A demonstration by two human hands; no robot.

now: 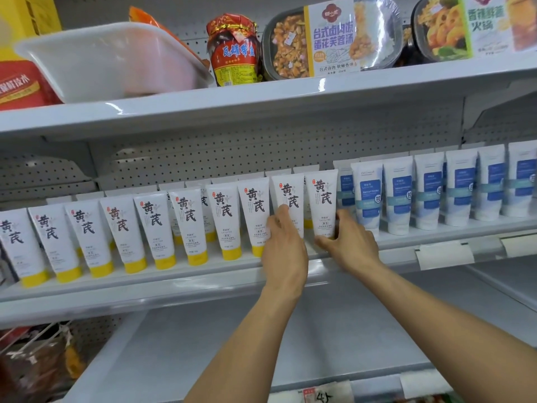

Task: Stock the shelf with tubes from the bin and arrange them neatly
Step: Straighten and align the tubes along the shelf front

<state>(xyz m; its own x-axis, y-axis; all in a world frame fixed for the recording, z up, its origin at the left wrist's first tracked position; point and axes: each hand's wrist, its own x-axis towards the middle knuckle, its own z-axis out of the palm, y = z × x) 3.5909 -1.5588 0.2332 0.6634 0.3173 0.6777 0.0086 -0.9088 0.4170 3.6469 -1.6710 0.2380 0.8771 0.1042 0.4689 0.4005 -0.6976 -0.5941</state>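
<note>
Tube (321, 199), rightmost yellow-cap: R hand (348, 242) grips it; L hand (286, 248) grips neighbour tube (287, 193).

Ten front-row yellow-capped tubes (189, 225), six front-row blue-label tubes (398, 193), two hands (286, 251), one white bin (110, 62)

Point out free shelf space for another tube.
Free: white lower shelf board, bare beneath the tube row. Crowded: middle shelf's yellow-capped white tubes and blue-labelled white tubes stand packed; top shelf full beside the white plastic bin.

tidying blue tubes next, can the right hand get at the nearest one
Probably yes: the right hand holds the last yellow tube, beside the nearest blue tube, whose front is unblocked.
</note>
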